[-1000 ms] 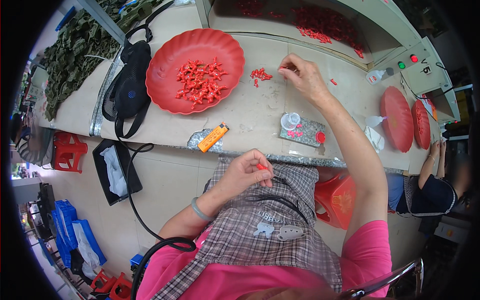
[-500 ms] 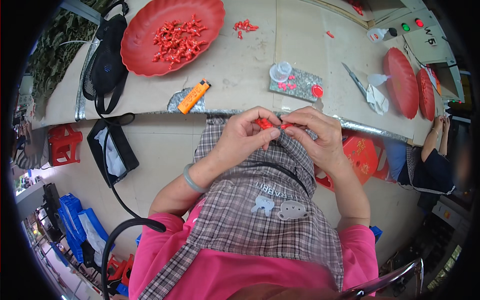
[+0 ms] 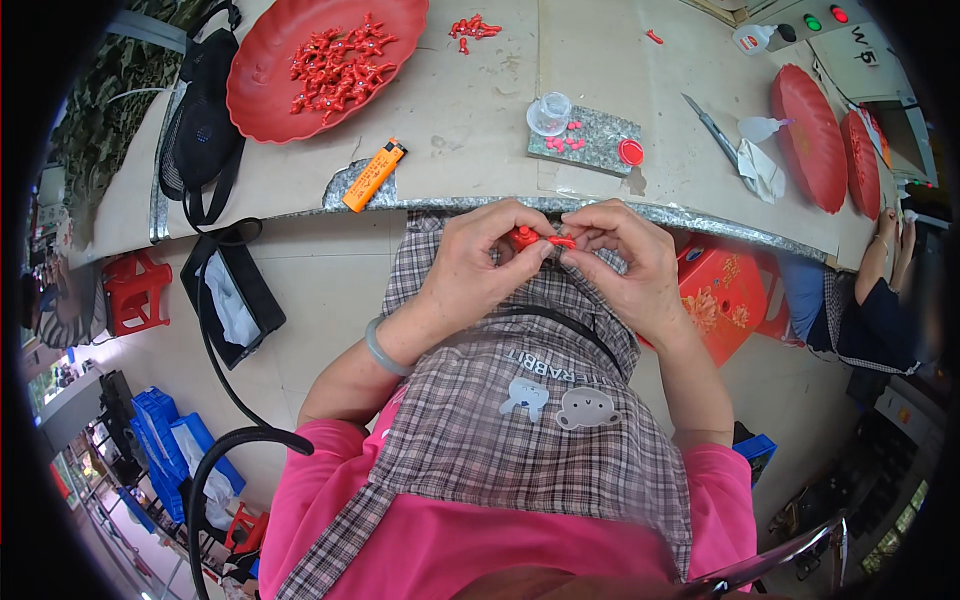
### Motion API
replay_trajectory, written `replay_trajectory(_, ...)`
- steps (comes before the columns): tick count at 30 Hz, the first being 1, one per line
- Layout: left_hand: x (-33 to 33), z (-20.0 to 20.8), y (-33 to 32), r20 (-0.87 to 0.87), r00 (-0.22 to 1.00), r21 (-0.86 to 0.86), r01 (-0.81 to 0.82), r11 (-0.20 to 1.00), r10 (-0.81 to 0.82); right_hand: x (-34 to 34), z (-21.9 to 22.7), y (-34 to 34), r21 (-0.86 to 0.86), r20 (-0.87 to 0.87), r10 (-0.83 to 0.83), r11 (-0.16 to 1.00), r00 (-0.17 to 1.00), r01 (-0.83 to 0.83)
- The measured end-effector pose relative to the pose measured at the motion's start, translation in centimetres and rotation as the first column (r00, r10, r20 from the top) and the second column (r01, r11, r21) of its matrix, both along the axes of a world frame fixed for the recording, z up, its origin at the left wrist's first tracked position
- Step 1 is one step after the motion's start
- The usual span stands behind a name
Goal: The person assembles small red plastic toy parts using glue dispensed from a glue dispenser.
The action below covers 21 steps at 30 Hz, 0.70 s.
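Observation:
At the table's front edge, in front of my apron, a small glossy red figurine [image 3: 525, 238] is held between both hands. My left hand [image 3: 470, 265] pinches its body between thumb and fingers. My right hand [image 3: 637, 272] has thumb and forefinger closed at the figurine's slim right end; the exact contact is partly hidden by the fingers. Just beyond the hands lies a speckled grey slab [image 3: 615, 135] bearing small pink pieces [image 3: 566, 143], a clear plastic cup [image 3: 549, 114] and a round red cap [image 3: 630, 152].
At the far left, a red scalloped dish [image 3: 262, 105] holds many red figurines; several loose ones [image 3: 474, 28] lie beside it. An orange lighter-shaped object [image 3: 375, 176], a black bag [image 3: 210, 110], a knife [image 3: 715, 135] and more red dishes [image 3: 808, 140] lie around. Another person's arm [image 3: 877, 260] is at right.
My right fingers have shifted slightly away from the left hand, showing more of the figurine's slim end. The whole view has tilted a little; the table things keep their places.

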State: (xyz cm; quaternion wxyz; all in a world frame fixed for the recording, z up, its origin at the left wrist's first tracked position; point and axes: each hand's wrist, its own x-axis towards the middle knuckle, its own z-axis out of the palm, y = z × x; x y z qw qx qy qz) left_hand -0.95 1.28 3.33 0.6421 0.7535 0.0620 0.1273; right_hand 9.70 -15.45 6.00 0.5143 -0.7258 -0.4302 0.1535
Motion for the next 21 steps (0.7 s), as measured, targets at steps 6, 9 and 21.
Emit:
replay_trajectory(6,0.0,-0.2,0.1,0.023,1.000,0.075,-0.014,0.997,0.012,-0.7,-1.1,-0.3,0.020,-0.510,-0.074,0.995,0.857,0.098)
replay_trajectory(9,0.1,-0.1,0.0,0.054,0.999,0.138,-0.014,0.990,0.006,-0.7,-1.4,-0.4,-0.021,-0.490,-0.058,0.998,0.870,0.054)
replay_trajectory(21,0.3,0.1,-0.2,-0.060,0.997,0.031,0.054,0.998,-0.052,0.0,-1.2,-0.9,-0.029,-0.742,-0.087,0.995,0.664,0.098)
